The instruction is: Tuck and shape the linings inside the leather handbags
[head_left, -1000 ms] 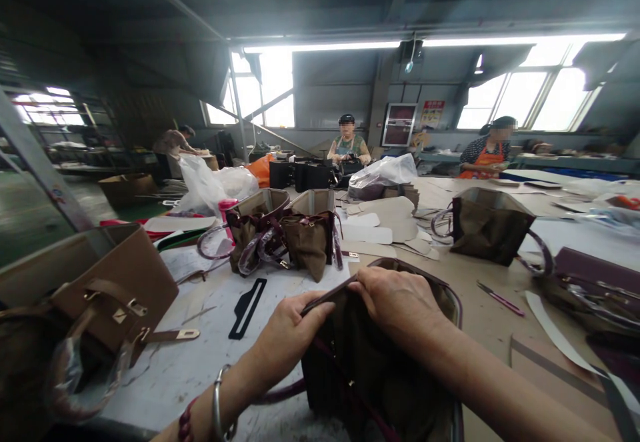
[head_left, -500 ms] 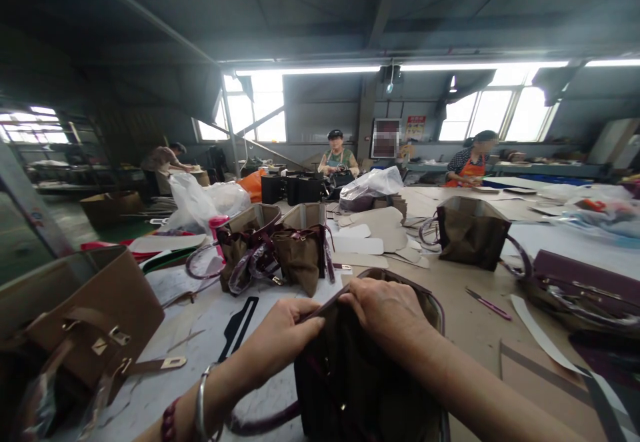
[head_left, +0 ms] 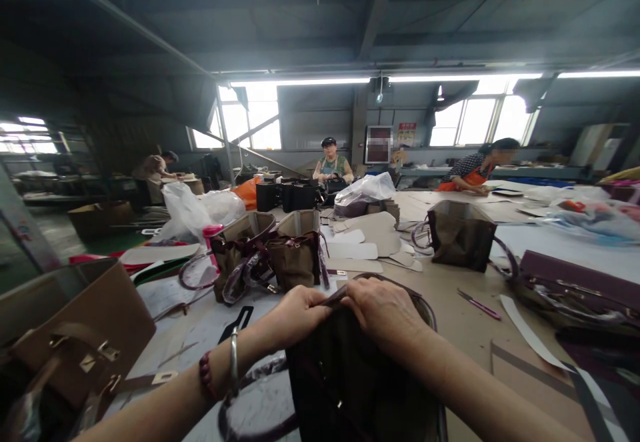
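A dark olive-brown handbag with purple edging stands right in front of me. My left hand pinches its upper rim at the left, thumb and fingers closed on the edge. Close beside it, my right hand grips the same rim from above, its fingers curled over the edge. A plastic-wrapped purple handle loops out from the bag's left side. Below my left forearm, a black cut-out piece lies partly covered on the table.
A brown handbag stands at left. Similar olive bags are ahead, another bag farther right. A purple-handled cutter and a white strip lie at right. Across the table sits a person; another in an orange apron leans over.
My left hand has slid right along the rim, nearer my right hand. The view has shifted slightly. The person in the orange apron leans farther forward.
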Motion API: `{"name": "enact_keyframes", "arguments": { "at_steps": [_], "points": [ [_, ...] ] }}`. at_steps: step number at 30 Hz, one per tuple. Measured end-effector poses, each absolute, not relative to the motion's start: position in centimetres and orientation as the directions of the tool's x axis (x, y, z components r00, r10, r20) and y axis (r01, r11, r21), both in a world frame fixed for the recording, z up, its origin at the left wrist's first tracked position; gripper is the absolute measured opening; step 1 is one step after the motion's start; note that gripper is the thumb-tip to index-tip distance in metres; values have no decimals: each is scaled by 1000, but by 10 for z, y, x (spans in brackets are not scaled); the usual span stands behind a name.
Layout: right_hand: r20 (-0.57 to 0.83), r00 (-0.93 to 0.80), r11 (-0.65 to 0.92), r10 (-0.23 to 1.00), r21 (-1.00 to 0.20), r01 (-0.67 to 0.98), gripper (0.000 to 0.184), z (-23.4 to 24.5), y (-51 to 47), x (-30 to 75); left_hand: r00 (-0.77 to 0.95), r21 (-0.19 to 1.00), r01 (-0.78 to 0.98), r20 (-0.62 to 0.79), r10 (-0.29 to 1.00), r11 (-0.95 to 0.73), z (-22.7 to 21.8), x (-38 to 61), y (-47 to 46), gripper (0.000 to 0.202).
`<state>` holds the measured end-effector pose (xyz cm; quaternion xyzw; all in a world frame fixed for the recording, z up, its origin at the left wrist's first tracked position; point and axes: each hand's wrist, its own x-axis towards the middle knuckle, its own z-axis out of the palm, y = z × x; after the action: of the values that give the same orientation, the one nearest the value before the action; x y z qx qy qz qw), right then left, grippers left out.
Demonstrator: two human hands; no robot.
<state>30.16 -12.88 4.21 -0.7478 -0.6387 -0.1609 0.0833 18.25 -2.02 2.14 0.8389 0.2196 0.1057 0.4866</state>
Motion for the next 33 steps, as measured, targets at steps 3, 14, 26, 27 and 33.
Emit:
{"name": "enact_keyframes", "arguments": {
  "at_steps": [3,14,26,27,33],
  "points": [
    [369,125,-164,921,77,983,13,42,-131,306,884,862,276,-54,464,-425,21,182,-19,24],
    [392,216,-261,894,63,963,11,44,-126,307,885,859,276,-51,464,-432,21,181,-19,27],
    [344,330,-316,879,-98,944,24,41,-124,311,888,834,298,-63,456,-465,26,180,-25,30],
    [328,322,-301,888,-113,947,23,41,-124,312,887,820,300,-52,459,-487,27,180,-26,30],
    [255,280,-240,925,-180,954,14,45,-129,316,897,771,355,-120,426,-529,31,184,-29,27]
  ]
}}
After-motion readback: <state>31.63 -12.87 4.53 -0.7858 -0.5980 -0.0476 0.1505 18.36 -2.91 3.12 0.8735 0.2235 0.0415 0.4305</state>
